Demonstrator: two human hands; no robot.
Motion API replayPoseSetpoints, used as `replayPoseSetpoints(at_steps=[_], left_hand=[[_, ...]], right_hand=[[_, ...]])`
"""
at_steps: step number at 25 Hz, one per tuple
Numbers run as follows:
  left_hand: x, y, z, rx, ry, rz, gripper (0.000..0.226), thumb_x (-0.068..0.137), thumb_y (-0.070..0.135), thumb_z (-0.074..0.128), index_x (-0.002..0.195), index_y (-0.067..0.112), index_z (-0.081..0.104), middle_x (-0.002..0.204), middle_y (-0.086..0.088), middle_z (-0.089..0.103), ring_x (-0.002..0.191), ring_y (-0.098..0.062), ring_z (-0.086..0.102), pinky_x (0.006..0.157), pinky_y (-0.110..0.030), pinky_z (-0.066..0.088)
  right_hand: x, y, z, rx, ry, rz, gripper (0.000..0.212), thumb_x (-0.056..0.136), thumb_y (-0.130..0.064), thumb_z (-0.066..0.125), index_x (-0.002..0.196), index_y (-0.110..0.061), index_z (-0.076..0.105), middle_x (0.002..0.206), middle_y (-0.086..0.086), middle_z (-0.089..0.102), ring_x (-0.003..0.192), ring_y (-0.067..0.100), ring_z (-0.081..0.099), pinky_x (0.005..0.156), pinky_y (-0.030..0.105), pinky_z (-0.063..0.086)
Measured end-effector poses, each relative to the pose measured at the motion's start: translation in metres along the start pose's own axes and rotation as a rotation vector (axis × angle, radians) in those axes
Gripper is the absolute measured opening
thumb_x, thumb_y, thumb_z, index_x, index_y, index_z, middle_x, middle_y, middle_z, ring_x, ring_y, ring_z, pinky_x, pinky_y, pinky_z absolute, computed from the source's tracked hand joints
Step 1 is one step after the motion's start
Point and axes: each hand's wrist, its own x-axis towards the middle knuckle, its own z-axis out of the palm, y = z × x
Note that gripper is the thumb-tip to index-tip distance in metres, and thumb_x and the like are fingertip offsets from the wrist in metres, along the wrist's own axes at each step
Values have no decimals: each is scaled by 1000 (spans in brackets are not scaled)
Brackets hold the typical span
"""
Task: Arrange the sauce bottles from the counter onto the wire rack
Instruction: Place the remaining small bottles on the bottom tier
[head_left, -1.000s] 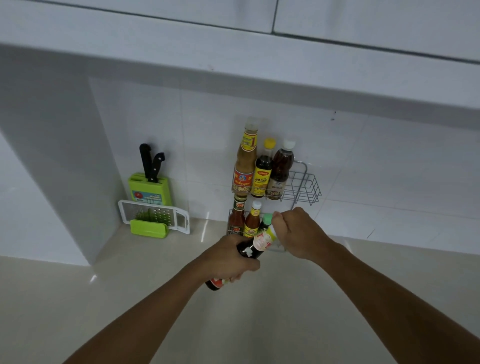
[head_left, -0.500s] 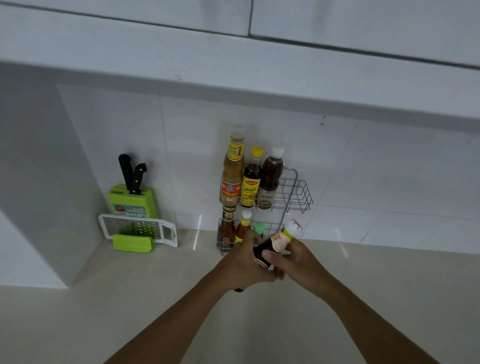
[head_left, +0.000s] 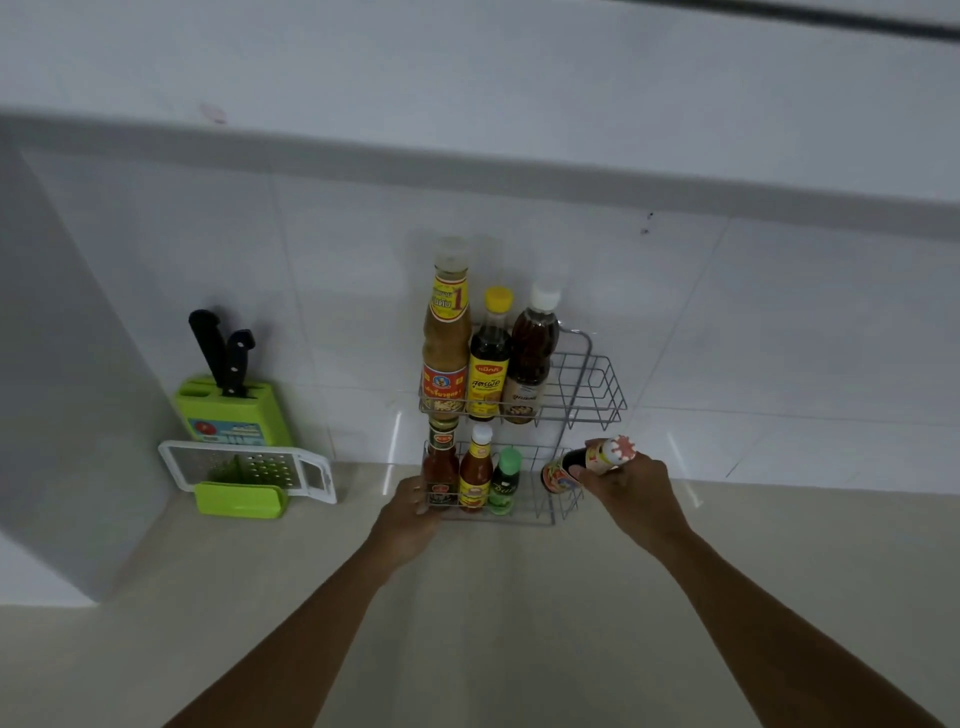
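Dark glass sauce bottle (head_left: 563, 470), gripped at the neck by the right hand (head_left: 631, 486), should enter the grey wire rack (head_left: 592, 387) base-first while the left hand (head_left: 410, 512), fingers curled on its lower corner, steadies it.

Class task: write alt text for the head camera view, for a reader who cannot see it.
A person's right hand tilts a dark sauce bottle toward the lower tier of a wire rack holding six bottles, while the left hand touches the rack's lower left corner. A green knife block stands to the left.

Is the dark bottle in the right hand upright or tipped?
Tipped. The dark bottle leans cap-right in the right hand, beside the wire rack's lower shelf.
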Motion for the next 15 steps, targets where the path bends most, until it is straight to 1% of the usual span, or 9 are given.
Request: replayPoseSetpoints(at_steps=[1, 2, 3, 4, 5, 7, 10, 12, 15], left_hand=[[7, -2, -2, 3, 18, -23, 76, 71, 33, 61, 143, 20, 38, 142, -1, 50, 126, -18, 50, 107, -35, 42], [12, -1, -2, 19, 27, -43, 83, 72, 36, 60, 149, 18, 33, 151, -4, 44, 135, -21, 45, 113, -39, 37], [18, -1, -2, 41, 34, -56, 85, 76, 36, 59, 153, 17, 28, 156, -6, 38, 141, -24, 40, 116, -39, 34], [25, -4, 0, 57, 46, -63, 83, 81, 35, 60, 154, 16, 26, 158, -8, 35, 143, -26, 37, 115, -36, 32], [28, -3, 2, 79, 53, -66, 77, 85, 31, 59, 153, 16, 29, 157, -9, 37, 142, -27, 39, 111, -33, 33], [33, -1, 7, 112, 68, -67, 61, 91, 22, 56, 149, 17, 37, 153, -8, 45, 137, -28, 45, 104, -29, 35], [44, -4, 9, 116, 106, -96, 52, 94, 19, 56, 144, 13, 45, 148, -10, 50, 133, -30, 49, 98, -27, 38], [50, -7, 8, 102, 112, -98, 53, 93, 20, 57, 144, 12, 46, 147, -9, 51, 132, -29, 50, 99, -28, 39], [52, -12, 5, 100, 117, -106, 57, 89, 25, 57, 144, 16, 47, 148, -6, 52, 131, -26, 52, 106, -33, 43]], right_hand=[[6, 4, 5, -6, -3, 9, 22, 82, -20, 83, 93, -32, 68, 80, -16, 70, 81, 0, 69, 66, 16, 53], [13, 8, 11, -19, -5, 19, 22, 81, -20, 83, 97, -27, 69, 80, -11, 71, 79, 4, 70, 65, 17, 53], [21, 14, 17, -40, -15, 28, 22, 81, -20, 83, 99, -21, 71, 81, -5, 73, 78, 9, 71, 65, 18, 53], [28, 18, 23, -62, -38, 30, 22, 81, -21, 83, 99, -17, 72, 82, 0, 74, 78, 13, 72, 64, 19, 54], [35, 23, 29, -94, -67, 36, 21, 82, -23, 82, 99, -15, 72, 85, 3, 74, 78, 13, 72, 62, 18, 53], [48, 31, 38, -152, -123, 49, 19, 84, -25, 80, 96, -16, 69, 88, 4, 73, 75, 7, 68, 59, 15, 50], [64, 38, 46, -219, -194, 71, 25, 85, -28, 79, 102, -13, 68, 85, -1, 69, 69, 0, 61, 50, 8, 41], [73, 42, 50, -241, -244, 86, 35, 84, -33, 80, 109, -12, 69, 89, -1, 68, 73, 7, 63, 53, 13, 42], [83, 47, 60, -280, -307, 92, 43, 80, -41, 82, 111, -14, 70, 98, 2, 73, 81, 14, 68, 62, 22, 48]])
